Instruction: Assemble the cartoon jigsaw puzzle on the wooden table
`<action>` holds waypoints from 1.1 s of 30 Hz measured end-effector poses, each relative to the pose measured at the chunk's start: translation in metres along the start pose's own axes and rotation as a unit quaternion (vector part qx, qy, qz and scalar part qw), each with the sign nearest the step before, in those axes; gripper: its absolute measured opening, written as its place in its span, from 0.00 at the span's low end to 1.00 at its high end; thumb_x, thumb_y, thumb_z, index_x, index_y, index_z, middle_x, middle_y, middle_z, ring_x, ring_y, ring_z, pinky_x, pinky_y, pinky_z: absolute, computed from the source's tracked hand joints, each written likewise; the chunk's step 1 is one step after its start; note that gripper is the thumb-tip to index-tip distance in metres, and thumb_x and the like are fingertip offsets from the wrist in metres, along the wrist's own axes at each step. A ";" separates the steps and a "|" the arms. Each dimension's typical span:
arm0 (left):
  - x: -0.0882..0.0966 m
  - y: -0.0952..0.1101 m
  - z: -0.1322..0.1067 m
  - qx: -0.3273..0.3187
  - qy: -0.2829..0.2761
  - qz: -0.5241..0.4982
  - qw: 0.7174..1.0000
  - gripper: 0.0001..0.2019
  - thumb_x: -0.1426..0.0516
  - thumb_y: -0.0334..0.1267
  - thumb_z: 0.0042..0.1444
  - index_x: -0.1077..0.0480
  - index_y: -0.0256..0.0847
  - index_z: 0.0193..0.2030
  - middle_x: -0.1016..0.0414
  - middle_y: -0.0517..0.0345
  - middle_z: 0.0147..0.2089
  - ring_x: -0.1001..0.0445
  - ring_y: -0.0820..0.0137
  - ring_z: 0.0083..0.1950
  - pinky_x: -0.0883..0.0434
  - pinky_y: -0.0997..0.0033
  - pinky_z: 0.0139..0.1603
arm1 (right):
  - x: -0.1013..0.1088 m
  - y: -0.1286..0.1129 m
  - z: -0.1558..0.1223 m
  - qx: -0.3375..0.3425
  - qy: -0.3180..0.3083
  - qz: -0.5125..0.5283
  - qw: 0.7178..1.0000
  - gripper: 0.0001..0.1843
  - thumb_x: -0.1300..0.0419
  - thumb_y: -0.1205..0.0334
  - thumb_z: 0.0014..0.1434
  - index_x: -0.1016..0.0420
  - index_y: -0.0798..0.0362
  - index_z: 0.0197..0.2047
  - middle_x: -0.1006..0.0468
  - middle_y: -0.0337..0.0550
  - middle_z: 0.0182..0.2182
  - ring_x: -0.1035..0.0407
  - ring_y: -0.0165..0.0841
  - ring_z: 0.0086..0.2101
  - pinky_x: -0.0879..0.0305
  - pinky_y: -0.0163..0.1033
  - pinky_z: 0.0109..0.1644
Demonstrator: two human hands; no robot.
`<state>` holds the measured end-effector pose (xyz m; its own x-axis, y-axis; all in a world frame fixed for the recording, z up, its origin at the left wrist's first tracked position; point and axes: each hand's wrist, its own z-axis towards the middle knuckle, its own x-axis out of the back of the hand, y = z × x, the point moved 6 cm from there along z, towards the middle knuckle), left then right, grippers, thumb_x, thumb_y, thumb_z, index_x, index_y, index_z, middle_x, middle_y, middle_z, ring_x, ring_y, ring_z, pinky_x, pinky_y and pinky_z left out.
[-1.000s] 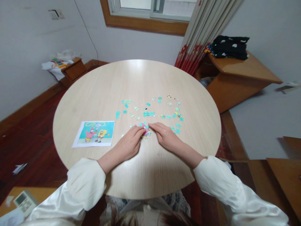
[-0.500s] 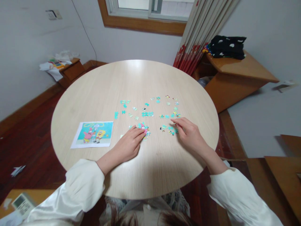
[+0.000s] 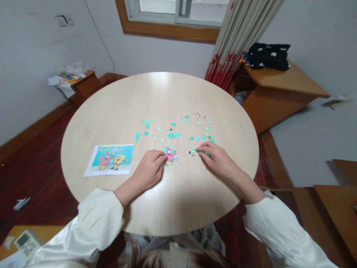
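My left hand (image 3: 149,169) lies on the round wooden table (image 3: 167,96), its fingers curled and their tips pressed on the left edge of a small joined puzzle cluster (image 3: 170,156) with a pink figure. My right hand (image 3: 217,160) rests to the right, fingers pinched over a teal puzzle piece (image 3: 198,151). Several loose teal pieces (image 3: 174,135) lie scattered just beyond both hands. A printed cartoon picture (image 3: 111,158) lies flat to the left of my left hand.
A wooden desk (image 3: 279,89) with black clothes (image 3: 267,56) stands at the back right beside a curtain (image 3: 231,41). A low cabinet (image 3: 83,83) with papers stands at the back left. A remote control (image 3: 26,242) lies at the lower left.
My right hand left the cluster, swung right to the loose teal pieces and has closed on one. My left hand stayed at the cluster.
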<state>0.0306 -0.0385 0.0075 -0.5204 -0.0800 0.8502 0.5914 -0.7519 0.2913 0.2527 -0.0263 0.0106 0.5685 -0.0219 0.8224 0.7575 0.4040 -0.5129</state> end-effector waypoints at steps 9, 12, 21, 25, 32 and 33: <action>-0.002 0.000 0.000 0.003 -0.006 0.010 1.000 0.17 0.52 0.23 0.56 0.28 0.35 0.46 0.26 0.46 0.43 0.30 0.61 0.43 0.32 0.58 0.42 | 0.000 -0.001 0.005 -0.006 -0.013 0.002 1.000 0.09 0.45 0.68 0.61 0.24 0.53 0.37 0.25 0.48 0.37 0.29 0.38 0.41 0.32 0.46 0.48; -0.002 0.000 0.000 0.003 -0.006 0.011 1.000 0.17 0.53 0.22 0.55 0.28 0.34 0.46 0.26 0.45 0.42 0.30 0.60 0.43 0.32 0.58 0.42 | 0.001 -0.002 0.007 -0.008 -0.019 0.002 1.000 0.08 0.45 0.68 0.61 0.25 0.52 0.35 0.25 0.47 0.37 0.30 0.38 0.40 0.33 0.45 0.48; -0.004 0.000 0.000 0.006 -0.013 0.000 1.000 0.18 0.52 0.23 0.54 0.27 0.35 0.48 0.24 0.46 0.45 0.30 0.59 0.45 0.34 0.55 0.46 | -0.003 -0.005 0.009 -0.009 -0.023 0.005 1.000 0.08 0.45 0.68 0.61 0.25 0.51 0.35 0.25 0.46 0.37 0.30 0.38 0.40 0.34 0.45 0.47; -0.007 0.001 0.000 0.018 -0.040 0.001 0.999 0.20 0.52 0.23 0.55 0.27 0.38 0.51 0.23 0.48 0.50 0.30 0.60 0.49 0.36 0.54 0.50 | -0.004 -0.005 0.011 -0.005 -0.024 0.004 1.000 0.07 0.45 0.67 0.61 0.25 0.52 0.36 0.24 0.47 0.37 0.29 0.38 0.41 0.34 0.45 0.47; -0.008 0.004 0.000 0.021 -0.057 0.006 0.998 0.20 0.53 0.23 0.56 0.27 0.35 0.50 0.23 0.46 0.50 0.30 0.59 0.49 0.39 0.53 0.51 | -0.003 -0.008 0.019 0.000 -0.019 -0.004 1.000 0.09 0.46 0.68 0.61 0.24 0.51 0.37 0.24 0.47 0.38 0.30 0.37 0.40 0.34 0.45 0.47; -0.008 0.004 0.000 0.019 -0.055 0.008 0.998 0.20 0.53 0.23 0.55 0.27 0.34 0.50 0.23 0.45 0.50 0.30 0.59 0.49 0.39 0.53 0.51 | -0.004 -0.009 0.020 0.001 -0.021 -0.004 1.000 0.09 0.46 0.68 0.61 0.24 0.52 0.37 0.24 0.47 0.38 0.30 0.37 0.40 0.34 0.45 0.47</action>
<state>0.0374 -0.0410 0.0022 -0.4413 -0.0190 0.8972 0.6233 -0.7258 0.2912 0.2377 -0.0113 0.0169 0.5480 0.0120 0.8364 0.7617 0.4060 -0.5049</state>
